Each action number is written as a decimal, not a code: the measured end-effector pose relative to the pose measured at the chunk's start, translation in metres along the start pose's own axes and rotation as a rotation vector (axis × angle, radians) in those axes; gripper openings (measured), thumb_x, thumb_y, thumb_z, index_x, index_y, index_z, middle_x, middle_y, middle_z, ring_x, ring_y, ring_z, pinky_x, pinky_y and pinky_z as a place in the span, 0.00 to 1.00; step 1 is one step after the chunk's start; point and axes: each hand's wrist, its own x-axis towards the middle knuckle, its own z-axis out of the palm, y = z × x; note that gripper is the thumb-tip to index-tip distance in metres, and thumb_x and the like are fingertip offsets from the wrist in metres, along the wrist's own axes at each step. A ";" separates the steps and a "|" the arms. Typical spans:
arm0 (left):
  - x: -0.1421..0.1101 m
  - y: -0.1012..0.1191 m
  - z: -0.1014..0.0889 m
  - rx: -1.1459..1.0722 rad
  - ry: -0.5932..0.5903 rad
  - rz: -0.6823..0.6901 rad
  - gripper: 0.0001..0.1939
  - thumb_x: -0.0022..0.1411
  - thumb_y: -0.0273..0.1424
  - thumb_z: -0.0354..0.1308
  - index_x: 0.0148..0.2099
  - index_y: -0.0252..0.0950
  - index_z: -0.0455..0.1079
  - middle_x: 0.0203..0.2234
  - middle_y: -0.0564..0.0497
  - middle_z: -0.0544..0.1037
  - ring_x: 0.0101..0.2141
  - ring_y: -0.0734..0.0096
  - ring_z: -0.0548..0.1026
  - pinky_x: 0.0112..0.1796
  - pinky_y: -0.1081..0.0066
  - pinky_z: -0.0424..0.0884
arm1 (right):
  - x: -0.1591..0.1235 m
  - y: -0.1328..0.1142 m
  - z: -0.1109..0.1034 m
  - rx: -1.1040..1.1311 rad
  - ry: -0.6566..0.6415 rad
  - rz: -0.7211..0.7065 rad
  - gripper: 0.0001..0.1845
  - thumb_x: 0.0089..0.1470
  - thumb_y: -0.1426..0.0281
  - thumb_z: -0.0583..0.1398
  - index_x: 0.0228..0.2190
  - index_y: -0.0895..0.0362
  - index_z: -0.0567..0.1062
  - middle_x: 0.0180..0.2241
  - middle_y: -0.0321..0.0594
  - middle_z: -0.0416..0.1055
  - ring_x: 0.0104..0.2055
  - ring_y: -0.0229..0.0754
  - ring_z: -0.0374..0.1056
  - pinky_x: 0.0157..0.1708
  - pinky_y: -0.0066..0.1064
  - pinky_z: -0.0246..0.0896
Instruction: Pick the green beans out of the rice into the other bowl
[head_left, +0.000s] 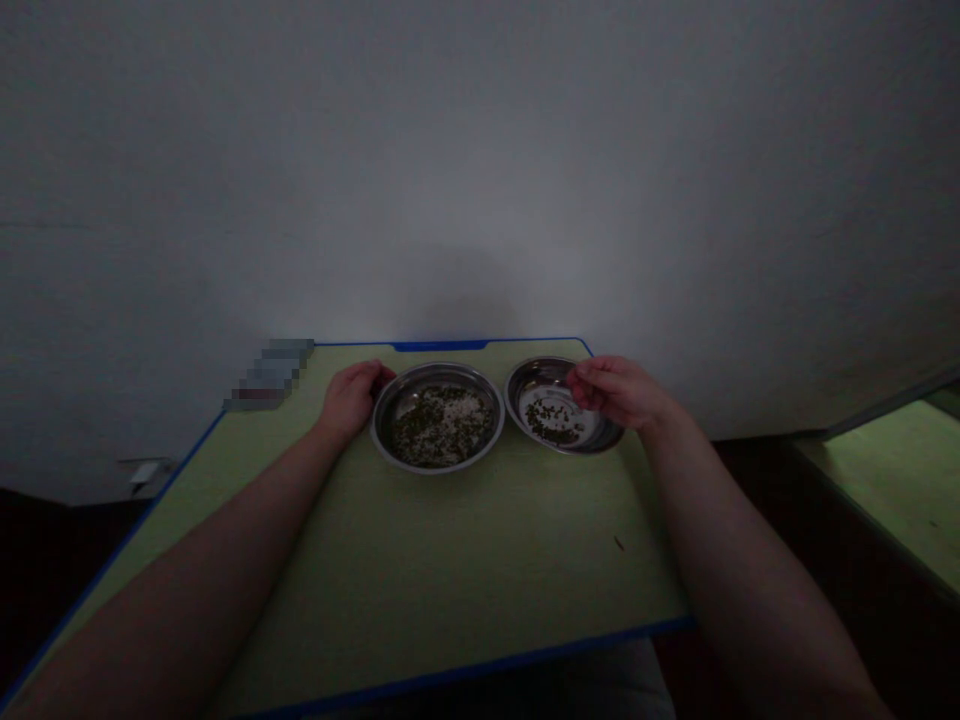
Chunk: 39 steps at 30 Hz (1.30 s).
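Two shiny metal bowls stand side by side on a pale green table. The larger left bowl point(438, 468) holds a mix of white grains and small dark green beans. In the right bowl point(564, 449) lies a loose scatter of green beans on the bottom. At the left bowl's outer rim, my left hand point(355, 396) is closed against the edge, its fingertips partly hidden. My right hand point(613, 388) hovers above the right bowl's far right side, its fingers pinched together. Whatever may be between those fingertips is too small to make out.
The green table point(450, 570) has a blue edge and backs onto a grey wall point(480, 180). A blurred-out flat item point(270, 375) lies at its far left corner. One small dark bit point(619, 543) lies near the right side. Another green surface point(900, 480) stands at right.
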 end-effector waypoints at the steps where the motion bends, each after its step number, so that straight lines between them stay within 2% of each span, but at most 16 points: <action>1: 0.001 -0.001 0.000 -0.013 -0.007 -0.007 0.17 0.56 0.38 0.45 0.24 0.36 0.70 0.17 0.51 0.72 0.22 0.69 0.69 0.27 0.70 0.66 | -0.001 0.000 0.000 0.056 -0.009 0.000 0.15 0.39 0.60 0.65 0.24 0.59 0.73 0.17 0.35 0.69 0.18 0.31 0.62 0.17 0.23 0.53; 6: 0.002 -0.006 0.000 -0.039 -0.048 -0.003 0.18 0.56 0.37 0.44 0.26 0.35 0.71 0.18 0.51 0.73 0.22 0.69 0.69 0.27 0.71 0.66 | -0.003 -0.002 0.000 0.144 -0.052 -0.026 0.15 0.38 0.60 0.66 0.24 0.60 0.74 0.17 0.35 0.69 0.18 0.31 0.62 0.18 0.22 0.54; 12: 0.002 -0.005 -0.001 0.001 -0.032 0.006 0.17 0.56 0.36 0.45 0.26 0.34 0.72 0.18 0.51 0.73 0.23 0.69 0.69 0.27 0.71 0.65 | -0.003 -0.001 -0.001 0.052 -0.081 -0.088 0.15 0.41 0.59 0.63 0.21 0.59 0.70 0.16 0.33 0.65 0.18 0.31 0.59 0.18 0.24 0.52; 15: 0.002 -0.003 0.000 -0.003 -0.027 -0.004 0.17 0.56 0.36 0.45 0.25 0.35 0.71 0.18 0.50 0.73 0.23 0.69 0.69 0.27 0.71 0.65 | 0.000 -0.001 0.000 -0.142 -0.047 -0.116 0.16 0.39 0.59 0.64 0.20 0.58 0.69 0.16 0.32 0.65 0.19 0.31 0.58 0.20 0.25 0.52; 17: 0.001 -0.001 0.000 0.003 -0.022 -0.004 0.17 0.56 0.36 0.45 0.25 0.35 0.71 0.18 0.50 0.72 0.22 0.69 0.69 0.27 0.71 0.65 | 0.002 0.000 0.002 -0.371 -0.025 -0.088 0.15 0.37 0.59 0.64 0.21 0.59 0.71 0.17 0.33 0.65 0.19 0.31 0.58 0.20 0.25 0.52; 20: -0.001 0.002 0.000 0.029 -0.020 0.017 0.17 0.56 0.36 0.45 0.25 0.35 0.71 0.18 0.51 0.72 0.22 0.69 0.69 0.27 0.71 0.65 | 0.005 0.003 0.003 -0.775 -0.004 -0.008 0.17 0.40 0.57 0.62 0.21 0.59 0.74 0.16 0.34 0.66 0.18 0.32 0.57 0.20 0.26 0.49; 22: -0.001 0.003 -0.001 0.042 -0.021 0.028 0.17 0.56 0.36 0.45 0.25 0.35 0.71 0.18 0.50 0.72 0.23 0.69 0.69 0.27 0.71 0.65 | 0.005 0.002 0.001 -0.950 0.044 -0.011 0.20 0.43 0.54 0.59 0.21 0.59 0.75 0.15 0.34 0.64 0.18 0.32 0.56 0.19 0.26 0.47; 26: -0.001 0.002 0.000 0.033 -0.015 0.011 0.17 0.55 0.36 0.45 0.25 0.35 0.71 0.18 0.50 0.72 0.23 0.69 0.69 0.27 0.71 0.65 | 0.001 -0.003 -0.006 -0.961 0.225 -0.079 0.24 0.47 0.51 0.55 0.23 0.60 0.76 0.14 0.34 0.63 0.16 0.32 0.53 0.17 0.27 0.44; 28: -0.001 0.001 0.000 0.020 -0.018 0.010 0.17 0.55 0.36 0.45 0.25 0.35 0.71 0.18 0.50 0.72 0.23 0.69 0.69 0.27 0.71 0.65 | 0.000 -0.006 -0.002 -0.908 0.260 -0.103 0.24 0.48 0.52 0.55 0.25 0.61 0.76 0.16 0.35 0.65 0.17 0.32 0.54 0.17 0.27 0.45; 30: 0.000 0.000 0.000 -0.006 -0.029 0.008 0.17 0.55 0.37 0.45 0.25 0.35 0.71 0.18 0.51 0.73 0.22 0.69 0.69 0.26 0.71 0.65 | 0.003 -0.007 0.010 -0.905 0.228 -0.152 0.22 0.48 0.54 0.55 0.26 0.61 0.77 0.18 0.37 0.67 0.18 0.33 0.57 0.18 0.27 0.47; 32: 0.001 -0.003 0.000 -0.046 -0.035 -0.007 0.17 0.55 0.39 0.45 0.26 0.35 0.71 0.18 0.51 0.73 0.22 0.69 0.69 0.26 0.71 0.65 | 0.010 -0.008 0.032 -0.967 0.147 -0.224 0.19 0.49 0.57 0.56 0.26 0.60 0.77 0.20 0.38 0.70 0.20 0.34 0.59 0.21 0.27 0.49; 35: 0.003 -0.008 0.001 -0.062 -0.028 -0.021 0.18 0.55 0.40 0.46 0.26 0.35 0.71 0.18 0.51 0.73 0.22 0.69 0.69 0.26 0.71 0.65 | 0.029 -0.011 0.074 -1.122 -0.007 -0.334 0.12 0.48 0.64 0.58 0.28 0.57 0.78 0.23 0.38 0.73 0.24 0.34 0.63 0.24 0.26 0.52; 39: 0.005 -0.012 0.001 -0.068 -0.033 0.023 0.18 0.54 0.40 0.46 0.25 0.34 0.71 0.18 0.51 0.72 0.23 0.69 0.69 0.27 0.71 0.65 | 0.056 -0.016 0.130 -1.323 -0.236 -0.482 0.12 0.48 0.66 0.58 0.34 0.54 0.79 0.31 0.40 0.75 0.32 0.39 0.67 0.32 0.28 0.56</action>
